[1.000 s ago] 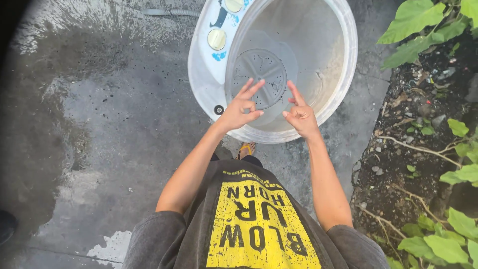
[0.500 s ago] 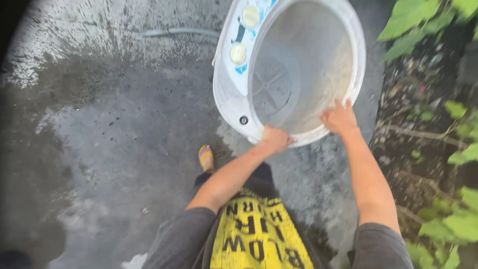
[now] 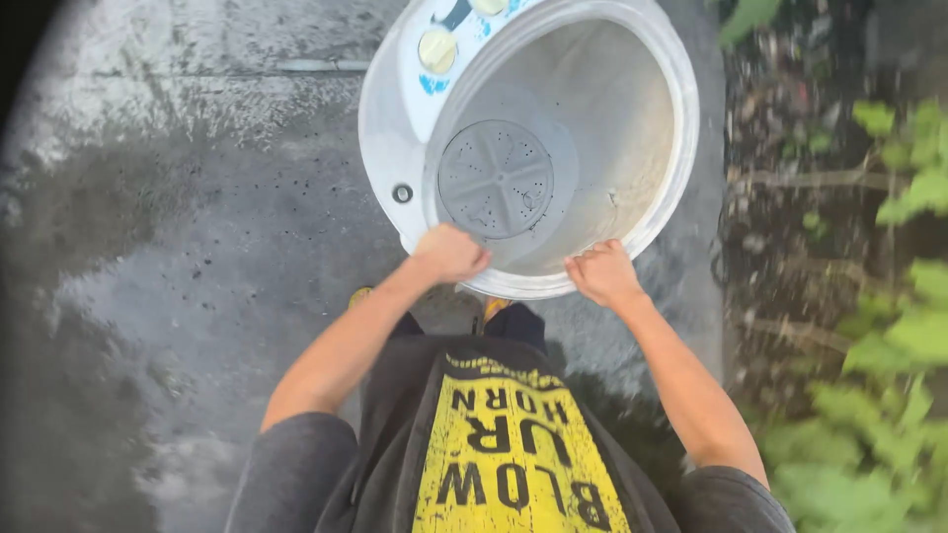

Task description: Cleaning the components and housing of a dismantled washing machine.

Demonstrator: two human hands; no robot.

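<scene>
Ground: wet grey concrete [image 3: 197, 247], dark with water and speckled with grit, spreads to the left of the washing machine and under it.
Washing machine: a small white single-tub washing machine [image 3: 671, 188] stands on the concrete straight ahead of the person, seen from above with its tub open.
Tub floor: a round grey pulsator disc [image 3: 495, 179] with radial ribs and small holes lies at the bottom, toward the tub's left side (the tub wall to its right looks stained brown).
Control panel: a white and blue strip along the machine's upper left edge carries a cream dial [image 3: 436, 49]; a second dial is cut off at the top edge.
Side fitting: a small dark round port [image 3: 402, 193] sits on the machine's left outer wall, below the panel.
Left hand: the left hand [image 3: 451, 252] is curled closed over the machine's near rim, at its lower left.
Right hand: the right hand [image 3: 603, 273] grips the same near rim, fingers folded over the edge, to the right of the left hand and apart from it.
Pipe: a pale hose [image 3: 321, 66] lies on the concrete left of the machine.
Verge: blurred green plants [image 3: 889, 326] and dark soil run along the machine's right.
</scene>
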